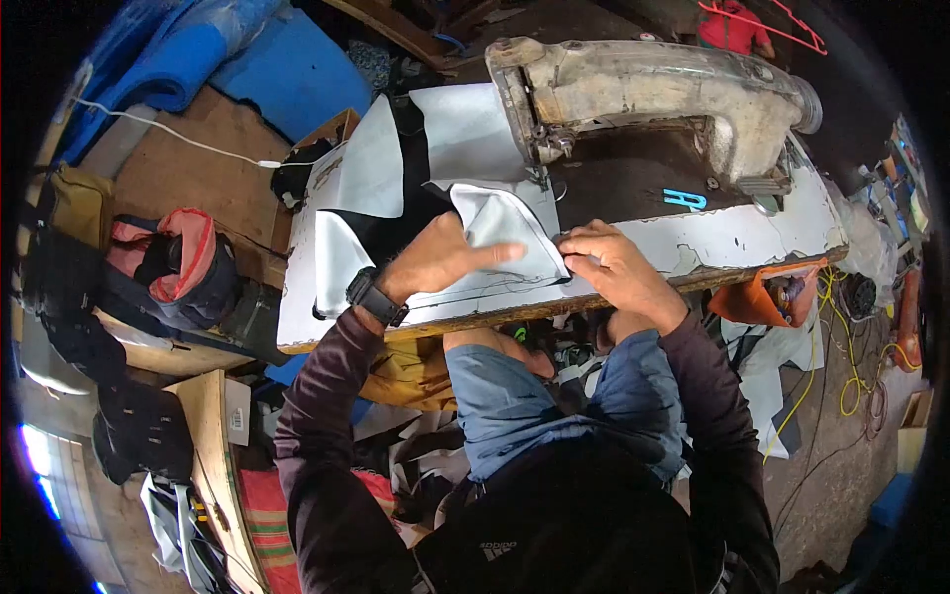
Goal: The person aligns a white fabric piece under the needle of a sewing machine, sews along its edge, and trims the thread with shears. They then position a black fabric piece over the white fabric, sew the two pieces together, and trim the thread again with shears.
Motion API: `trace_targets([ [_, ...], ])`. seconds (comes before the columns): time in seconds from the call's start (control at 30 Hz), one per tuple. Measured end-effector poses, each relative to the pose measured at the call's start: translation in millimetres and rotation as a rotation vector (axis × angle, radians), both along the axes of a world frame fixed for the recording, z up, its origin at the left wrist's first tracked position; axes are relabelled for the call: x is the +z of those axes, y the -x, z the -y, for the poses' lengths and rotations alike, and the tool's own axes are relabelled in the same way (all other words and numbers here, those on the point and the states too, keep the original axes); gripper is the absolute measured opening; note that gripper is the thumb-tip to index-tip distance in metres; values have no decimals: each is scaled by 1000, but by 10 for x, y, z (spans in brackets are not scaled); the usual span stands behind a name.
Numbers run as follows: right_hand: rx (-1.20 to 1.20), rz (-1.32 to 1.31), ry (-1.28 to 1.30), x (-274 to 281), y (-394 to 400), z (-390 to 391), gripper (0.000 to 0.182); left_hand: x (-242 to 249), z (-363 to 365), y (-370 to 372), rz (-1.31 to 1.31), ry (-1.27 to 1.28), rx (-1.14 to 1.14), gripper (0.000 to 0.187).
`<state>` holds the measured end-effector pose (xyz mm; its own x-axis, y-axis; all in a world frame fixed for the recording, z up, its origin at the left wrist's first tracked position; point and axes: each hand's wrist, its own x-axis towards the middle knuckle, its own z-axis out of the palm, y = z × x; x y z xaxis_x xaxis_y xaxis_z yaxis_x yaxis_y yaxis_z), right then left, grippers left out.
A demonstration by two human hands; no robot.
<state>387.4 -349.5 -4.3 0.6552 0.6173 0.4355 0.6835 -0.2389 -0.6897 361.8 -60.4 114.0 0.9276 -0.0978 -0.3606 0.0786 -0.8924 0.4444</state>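
White-faced fabric panels with black backing and edging lie over the left half of the sewing table [732,233]. My left hand [445,259], with a dark watch on the wrist, is at a folded white fabric piece [500,223]. Its thumb stretches across the white face, while the other fingers are mostly hidden behind the fold. At the right corner of the same piece, my right hand [616,265] pinches the dark edge with bent fingers. An old, worn sewing machine [653,89] stands just beyond both hands, its needle end close to the fabric.
A small blue piece [684,199] rests beside the machine's base. An orange pouch [767,297] hangs under the table's right side. To the left are an open bag with pink lining [188,247] and blue foam sheets [297,74]. Yellow cable [851,371] trails over the floor.
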Motion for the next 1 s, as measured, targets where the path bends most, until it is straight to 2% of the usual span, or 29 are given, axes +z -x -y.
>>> trace_targets([
  [0.07,8,-8,-6,23,4,17,22,-233,-67,55,159,146,-87,75],
  [0.1,22,-32,-29,25,-1,33,22,-365,-97,52,268,311,-126,71],
  [0.2,58,-92,-74,27,-16,45,22,-547,-286,-56,118,183,-39,59],
  [0.3,74,-135,-58,31,-36,49,23,-564,-260,-22,189,297,-70,59],
  [0.43,63,-196,-44,47,-62,39,24,-61,-10,84,-29,137,7,57],
  [0.53,84,-223,-67,67,-88,21,27,-36,9,68,-42,97,5,52],
  [0.67,95,-346,-100,110,-101,-13,31,-475,-248,-71,64,275,-100,48],
  [0.7,105,-382,-122,105,-109,-25,32,-473,-239,-54,103,341,-130,47],
  [0.8,120,-473,-165,96,-130,-76,33,-398,-198,6,68,295,-62,46],
  [0.9,107,-509,-145,164,-117,-102,33,-139,-76,70,-67,231,-18,49],
  [1.0,107,-493,-125,244,-108,-112,32,-243,-96,83,59,348,-74,48],
])
